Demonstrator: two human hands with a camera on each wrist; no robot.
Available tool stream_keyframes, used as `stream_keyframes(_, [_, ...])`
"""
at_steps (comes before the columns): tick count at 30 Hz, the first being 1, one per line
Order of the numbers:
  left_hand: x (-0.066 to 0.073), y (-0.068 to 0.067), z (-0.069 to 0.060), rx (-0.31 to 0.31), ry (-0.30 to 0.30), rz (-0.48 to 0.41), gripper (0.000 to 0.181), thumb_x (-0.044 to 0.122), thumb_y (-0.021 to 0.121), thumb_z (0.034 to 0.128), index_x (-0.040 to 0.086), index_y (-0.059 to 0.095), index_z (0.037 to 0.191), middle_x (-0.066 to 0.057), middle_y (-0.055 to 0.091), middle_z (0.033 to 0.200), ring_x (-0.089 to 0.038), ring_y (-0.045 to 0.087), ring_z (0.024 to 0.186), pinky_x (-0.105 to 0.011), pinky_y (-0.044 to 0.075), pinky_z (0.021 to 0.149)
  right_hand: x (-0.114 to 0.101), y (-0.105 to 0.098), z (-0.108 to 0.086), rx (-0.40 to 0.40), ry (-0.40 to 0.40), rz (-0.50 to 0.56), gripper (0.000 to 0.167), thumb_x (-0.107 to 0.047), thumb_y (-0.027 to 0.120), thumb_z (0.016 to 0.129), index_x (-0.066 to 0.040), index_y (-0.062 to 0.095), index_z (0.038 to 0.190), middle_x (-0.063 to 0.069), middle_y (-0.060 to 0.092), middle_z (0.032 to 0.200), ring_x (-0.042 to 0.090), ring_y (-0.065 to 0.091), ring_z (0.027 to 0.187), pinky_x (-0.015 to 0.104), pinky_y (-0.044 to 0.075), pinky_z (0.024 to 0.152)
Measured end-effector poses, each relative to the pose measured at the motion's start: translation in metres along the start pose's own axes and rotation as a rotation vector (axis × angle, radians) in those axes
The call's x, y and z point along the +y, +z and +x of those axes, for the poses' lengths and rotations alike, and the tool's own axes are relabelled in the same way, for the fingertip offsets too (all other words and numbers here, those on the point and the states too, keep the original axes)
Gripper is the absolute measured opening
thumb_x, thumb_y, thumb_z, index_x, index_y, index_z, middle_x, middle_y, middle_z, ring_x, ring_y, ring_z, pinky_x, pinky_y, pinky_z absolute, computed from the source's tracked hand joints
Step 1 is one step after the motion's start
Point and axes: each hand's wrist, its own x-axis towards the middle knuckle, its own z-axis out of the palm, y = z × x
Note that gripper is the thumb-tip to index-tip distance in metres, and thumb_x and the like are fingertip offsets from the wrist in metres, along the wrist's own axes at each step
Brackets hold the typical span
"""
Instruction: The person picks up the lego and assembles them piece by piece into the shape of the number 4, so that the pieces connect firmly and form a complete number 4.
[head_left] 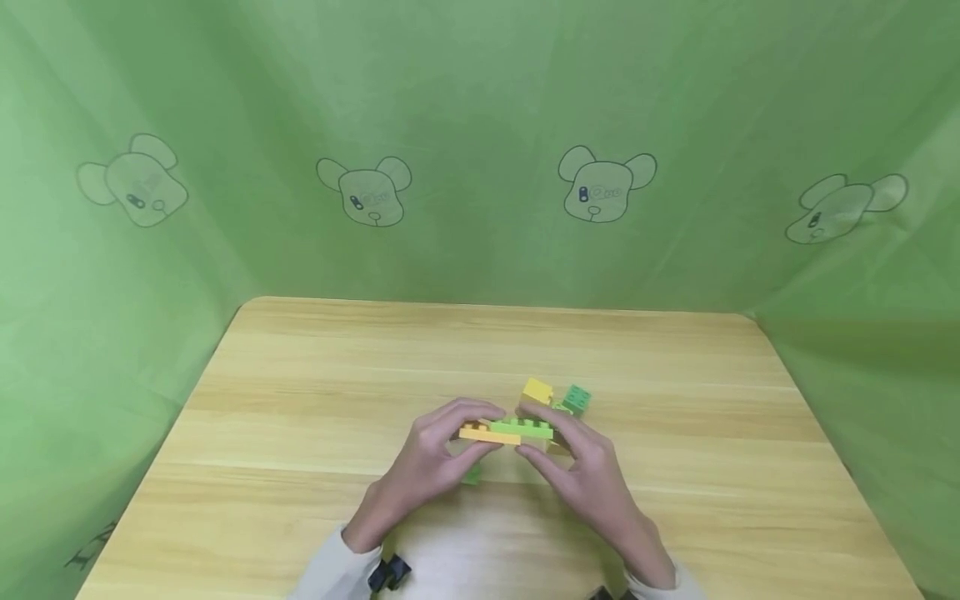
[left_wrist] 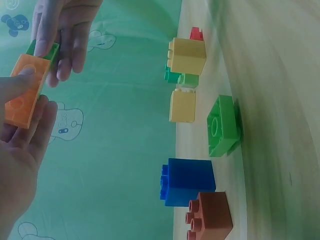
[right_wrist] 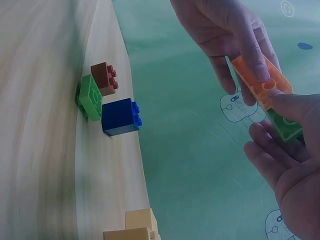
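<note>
Above the table, both hands hold a joined pair of flat toy bricks. The orange brick lies below, and the light green brick overlaps its right part from above. My left hand pinches the orange end, thumb under and fingers over. My right hand pinches the green end, its thumb below near where the two bricks meet. The orange brick's hollow underside shows in the right wrist view. A loose green brick rests on the table beneath the hands, its hollow side showing.
In the left wrist view a blue brick, a brown-red brick and yellow bricks stand on the table. Beyond the right hand are a yellow brick and a dark green brick. Green curtain surrounds the table.
</note>
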Motion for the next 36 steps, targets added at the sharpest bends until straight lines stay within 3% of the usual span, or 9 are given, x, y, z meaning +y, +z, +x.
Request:
stream_keyframes(4, [-0.001,-0.001,-0.001,0.017,-0.013,0.008,0.044,-0.008,0.082,0.0803,-0.001,0.066,0.121,-0.015,0.072,0.117,-0.025,0.072,0.102,-0.025,0.060,0.086,0.000,0.002,0.000,-0.001,0.049,0.029,0.061,0.009,0.083,0.079,0.005,0.061,0.136,0.018,0.070,0.127,0.032,0.071,0.111,0.027,0.057,0.093])
stream_keyframes(9, [-0.001,-0.003,0.000,0.037,-0.026,0.018,0.043,-0.008,0.082,0.0804,-0.001,0.066,0.120,-0.014,0.073,0.116,-0.025,0.072,0.100,-0.027,0.060,0.086,0.005,0.010,-0.003,-0.008,0.082,0.041,0.065,0.012,0.081,0.081,0.005,0.057,0.141,0.021,0.071,0.122,0.032,0.075,0.100,0.029,0.059,0.087])
stream_keyframes(14, [-0.001,-0.003,-0.001,0.061,-0.032,0.022,0.043,-0.008,0.082,0.0799,-0.002,0.066,0.120,-0.014,0.073,0.115,-0.024,0.072,0.098,-0.028,0.061,0.084,0.011,0.022,-0.011,-0.070,0.119,0.040,0.042,0.008,0.078,0.086,0.007,0.061,0.125,0.018,0.075,0.111,0.032,0.075,0.098,0.033,0.061,0.086])
stream_keyframes(17, [-0.002,-0.003,-0.001,0.068,-0.030,0.017,0.043,-0.008,0.081,0.0798,-0.003,0.066,0.120,-0.015,0.073,0.114,-0.025,0.071,0.098,-0.029,0.061,0.084,0.013,0.028,-0.015,-0.124,0.133,0.042,0.031,0.006,0.077,0.088,0.005,0.064,0.116,0.017,0.075,0.109,0.031,0.075,0.098,0.035,0.062,0.086])
stream_keyframes(21, [-0.002,-0.003,-0.001,0.074,-0.025,0.006,0.044,-0.009,0.081,0.0791,-0.003,0.066,0.120,-0.015,0.073,0.114,-0.026,0.071,0.099,-0.031,0.061,0.085,0.013,0.033,-0.019,-0.231,0.208,0.063,0.035,0.002,0.076,0.090,0.005,0.066,0.123,0.016,0.075,0.113,0.029,0.074,0.103,0.036,0.061,0.089])
stream_keyframes(26, [-0.002,-0.004,-0.001,0.076,-0.021,0.006,0.044,-0.009,0.082,0.0788,-0.003,0.066,0.120,-0.015,0.073,0.114,-0.026,0.072,0.099,-0.030,0.061,0.085,0.012,0.042,-0.022,-0.400,0.334,-0.003,0.041,-0.009,0.075,0.095,-0.001,0.065,0.134,0.012,0.070,0.129,0.028,0.067,0.120,0.045,0.055,0.102])
stream_keyframes(31, [-0.002,-0.005,0.000,0.078,-0.020,0.014,0.044,-0.008,0.082,0.0791,-0.003,0.067,0.120,-0.014,0.073,0.113,-0.025,0.071,0.098,-0.030,0.061,0.085,0.013,0.054,-0.022,-0.497,0.266,-0.108,0.051,-0.013,0.076,0.094,-0.005,0.061,0.142,0.012,0.064,0.140,0.029,0.059,0.130,0.047,0.049,0.109])
stream_keyframes(36, [-0.003,-0.008,0.000,0.088,-0.024,0.022,0.043,-0.007,0.082,0.0798,-0.002,0.067,0.119,-0.013,0.074,0.112,-0.024,0.071,0.095,-0.029,0.061,0.082,0.010,0.067,-0.018,-0.487,0.175,-0.196,0.054,-0.012,0.079,0.091,-0.005,0.060,0.142,0.015,0.062,0.141,0.031,0.060,0.130,0.047,0.049,0.109])
